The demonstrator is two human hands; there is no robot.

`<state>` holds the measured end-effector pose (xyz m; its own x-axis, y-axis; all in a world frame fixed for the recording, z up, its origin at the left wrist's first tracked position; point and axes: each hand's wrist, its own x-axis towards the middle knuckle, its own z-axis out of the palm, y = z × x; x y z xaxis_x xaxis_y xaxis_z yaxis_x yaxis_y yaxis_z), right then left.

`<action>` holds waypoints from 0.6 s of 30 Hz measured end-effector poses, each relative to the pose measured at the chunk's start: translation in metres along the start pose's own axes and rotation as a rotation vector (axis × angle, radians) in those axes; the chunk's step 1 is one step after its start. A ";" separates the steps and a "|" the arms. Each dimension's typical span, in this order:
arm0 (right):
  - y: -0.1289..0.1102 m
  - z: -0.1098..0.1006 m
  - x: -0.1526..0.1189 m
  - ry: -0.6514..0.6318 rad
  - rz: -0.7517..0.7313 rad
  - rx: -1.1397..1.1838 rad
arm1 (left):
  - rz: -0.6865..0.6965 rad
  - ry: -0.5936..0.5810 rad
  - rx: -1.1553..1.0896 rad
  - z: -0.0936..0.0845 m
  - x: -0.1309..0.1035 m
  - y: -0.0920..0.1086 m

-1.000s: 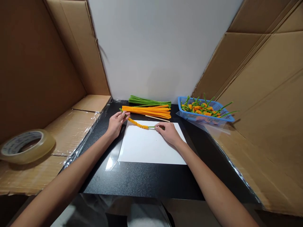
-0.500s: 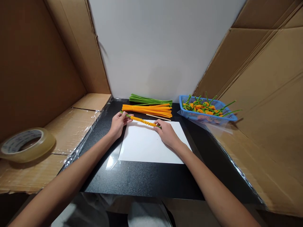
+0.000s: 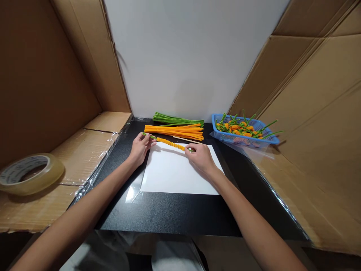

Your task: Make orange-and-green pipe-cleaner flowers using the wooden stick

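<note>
Both hands at work here, and the piece is stretched between them: a green pipe cleaner (image 3: 153,137) wearing a tight orange coil (image 3: 170,143), slanting down from left to right over the upper part of the white paper (image 3: 177,173)! The left hand (image 3: 140,148) has thumb and fingers pinched together on the bare green end, and over on the other side the right hand (image 3: 202,156) is clamped at the coil's right end, a bit of green poking out by the thumb. Just beyond, a bundle of orange pipe cleaners (image 3: 175,131) lies in front of a bundle of green pipe cleaners (image 3: 178,119), with a thin pale stick (image 3: 187,140) just beside the orange ones. Off to the right, a blue plastic basket (image 3: 239,140) full of orange-and-green pieces (image 3: 235,128), green stems jutting over its rim, and far left, a roll of clear tape (image 3: 55,173) lying flat on the cardboard (image 3: 76,154)
</note>
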<state>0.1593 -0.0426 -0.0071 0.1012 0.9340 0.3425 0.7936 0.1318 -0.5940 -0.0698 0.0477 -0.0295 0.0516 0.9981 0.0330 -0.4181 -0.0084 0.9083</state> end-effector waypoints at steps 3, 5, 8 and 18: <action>-0.002 -0.003 0.000 -0.012 0.004 -0.005 | -0.009 -0.045 0.007 0.003 -0.001 0.002; 0.000 -0.005 0.000 -0.044 0.001 0.001 | -0.013 -0.065 0.030 0.004 -0.002 0.002; 0.006 -0.005 0.001 -0.092 -0.035 -0.002 | -0.021 -0.085 0.076 0.004 -0.002 0.002; 0.009 -0.004 0.003 -0.133 -0.077 -0.013 | 0.157 -0.106 0.183 0.004 -0.004 -0.002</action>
<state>0.1691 -0.0400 -0.0089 -0.0400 0.9571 0.2870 0.8038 0.2015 -0.5598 -0.0653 0.0434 -0.0296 0.0981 0.9717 0.2148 -0.2578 -0.1836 0.9486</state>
